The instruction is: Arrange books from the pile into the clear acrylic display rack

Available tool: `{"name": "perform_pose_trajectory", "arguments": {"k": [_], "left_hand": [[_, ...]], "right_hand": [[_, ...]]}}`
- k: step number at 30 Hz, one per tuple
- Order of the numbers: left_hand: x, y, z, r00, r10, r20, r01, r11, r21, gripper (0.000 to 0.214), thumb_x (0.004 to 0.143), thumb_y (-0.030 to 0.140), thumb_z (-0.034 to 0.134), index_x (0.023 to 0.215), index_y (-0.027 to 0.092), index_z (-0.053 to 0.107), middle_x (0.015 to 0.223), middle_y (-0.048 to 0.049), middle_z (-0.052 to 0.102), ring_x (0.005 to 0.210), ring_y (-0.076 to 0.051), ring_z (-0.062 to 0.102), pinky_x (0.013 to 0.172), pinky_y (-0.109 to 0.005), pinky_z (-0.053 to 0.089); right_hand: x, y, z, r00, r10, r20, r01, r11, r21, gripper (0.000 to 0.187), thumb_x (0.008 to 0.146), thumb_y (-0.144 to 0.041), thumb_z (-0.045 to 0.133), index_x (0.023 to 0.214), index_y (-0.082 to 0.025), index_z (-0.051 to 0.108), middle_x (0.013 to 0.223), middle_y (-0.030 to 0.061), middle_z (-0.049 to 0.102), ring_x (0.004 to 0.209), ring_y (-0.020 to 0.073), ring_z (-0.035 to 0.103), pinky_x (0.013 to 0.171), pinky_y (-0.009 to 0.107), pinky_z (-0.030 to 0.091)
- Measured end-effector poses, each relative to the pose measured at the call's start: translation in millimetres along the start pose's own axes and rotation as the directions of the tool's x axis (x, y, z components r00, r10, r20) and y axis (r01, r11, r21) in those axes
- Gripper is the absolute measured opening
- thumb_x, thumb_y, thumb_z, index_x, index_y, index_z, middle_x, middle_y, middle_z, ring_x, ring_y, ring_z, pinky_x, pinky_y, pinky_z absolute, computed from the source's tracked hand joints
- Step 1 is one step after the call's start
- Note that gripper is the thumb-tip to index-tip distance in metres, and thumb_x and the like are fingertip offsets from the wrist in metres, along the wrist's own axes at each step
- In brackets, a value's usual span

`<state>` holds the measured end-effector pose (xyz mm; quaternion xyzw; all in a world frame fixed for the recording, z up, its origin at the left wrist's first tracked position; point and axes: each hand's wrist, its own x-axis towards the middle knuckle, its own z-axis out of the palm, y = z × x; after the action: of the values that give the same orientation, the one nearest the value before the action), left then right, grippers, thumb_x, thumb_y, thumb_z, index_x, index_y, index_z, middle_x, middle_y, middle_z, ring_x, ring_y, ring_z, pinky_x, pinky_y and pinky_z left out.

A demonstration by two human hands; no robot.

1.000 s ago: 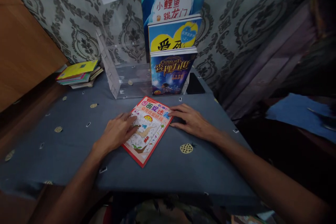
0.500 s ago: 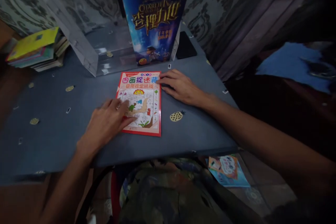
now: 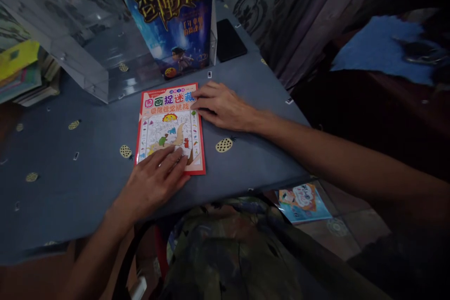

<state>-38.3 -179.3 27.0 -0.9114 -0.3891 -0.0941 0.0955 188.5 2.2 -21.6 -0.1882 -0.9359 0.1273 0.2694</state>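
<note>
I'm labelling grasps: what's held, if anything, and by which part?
Nothing looks held: the left hand lies low on the red-bordered book; the right hand touches its upper right edge.

This looks like a home: a blue-grey tablecloth printed with yellow pineapples lies under a red-bordered paper picture book and a clear plastic book rack. A grey, scroll-patterned wall rises behind, and brownish-grey floor tiles show below.
</note>
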Motion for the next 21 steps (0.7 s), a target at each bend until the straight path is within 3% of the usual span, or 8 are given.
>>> {"name": "perform_pose_trajectory", "arguments": {"k": [8, 16, 21], "left_hand": [[1, 0, -3.0, 1.0, -0.019, -0.005, 0.019, 0.995, -0.099, 0.025, 0.1, 0.021, 0.054, 0.12, 0.016, 0.068, 0.121, -0.0106, 0.074, 0.119, -0.027, 0.068, 0.098, -0.045, 0.061], [4, 0, -4.5, 1.0, -0.012, -0.019, 0.011, 0.998, -0.067, 0.023, 0.1, 0.02, 0.053, 0.114, 0.016, 0.07, 0.117, -0.0091, 0.075, 0.114, -0.026, 0.07, 0.095, -0.042, 0.063], [3, 0, -5.0, 1.0, -0.03, -0.011, 0.028, 0.995, -0.098, 0.024, 0.099, 0.02, 0.055, 0.117, 0.017, 0.07, 0.12, -0.0102, 0.074, 0.117, -0.027, 0.068, 0.097, -0.044, 0.062]], "right_hand": [[0, -24, 3, 0.975, -0.213, 0.059, 0.2, 0.966, 0.165, 0.028, 0.1, -0.037, 0.052, 0.109, -0.018, 0.071, 0.126, 0.0115, 0.064, 0.12, 0.0266, 0.055, 0.102, 0.048, 0.043], [0, -22, 1, 0.972, -0.222, 0.08, 0.199, 0.952, 0.232, 0.035, 0.098, -0.045, 0.058, 0.115, -0.018, 0.07, 0.128, 0.0121, 0.063, 0.124, 0.0278, 0.052, 0.106, 0.05, 0.039], [-1, -27, 0, 0.97, -0.224, 0.096, 0.192, 0.945, 0.266, 0.053, 0.096, -0.056, 0.06, 0.134, -0.021, 0.061, 0.135, 0.0123, 0.06, 0.13, 0.0297, 0.049, 0.11, 0.052, 0.036]]}}
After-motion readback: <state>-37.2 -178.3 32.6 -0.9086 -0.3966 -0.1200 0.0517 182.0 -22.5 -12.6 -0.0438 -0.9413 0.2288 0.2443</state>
